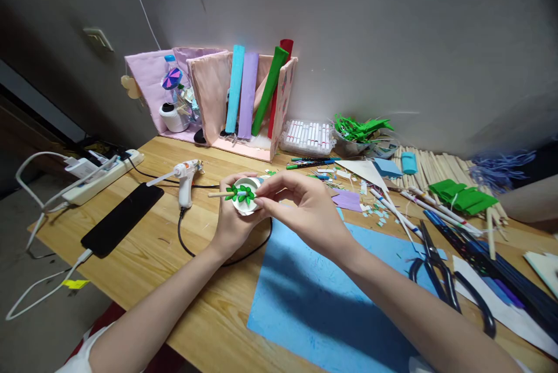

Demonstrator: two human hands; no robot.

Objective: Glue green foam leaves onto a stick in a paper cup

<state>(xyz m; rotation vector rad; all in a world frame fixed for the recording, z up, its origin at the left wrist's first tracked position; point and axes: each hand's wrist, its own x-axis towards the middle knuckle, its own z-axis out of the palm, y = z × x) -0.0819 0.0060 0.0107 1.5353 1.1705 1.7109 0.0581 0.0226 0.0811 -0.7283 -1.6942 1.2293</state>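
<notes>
Near the middle of the view, my left hand (235,226) is wrapped round a small white cup (244,206). Green leaf-like pieces (244,194) show over the cup's opening, with a thin wooden stick (218,194) reaching out to the left and a small light blue bit among them. My right hand (300,201) comes from the right, thumb and forefinger pinched together at the cup's right rim. What lies between those fingertips is too small to make out. A white glue gun (185,184) stands on the table left of my hands.
A blue mat (331,297) lies under my right forearm. Black scissors (436,268), pens and paper scraps are at the right. Rolled coloured paper (235,88) stands in a pink box (209,94) behind. A black phone (122,219) and power strip (104,178) are at the left.
</notes>
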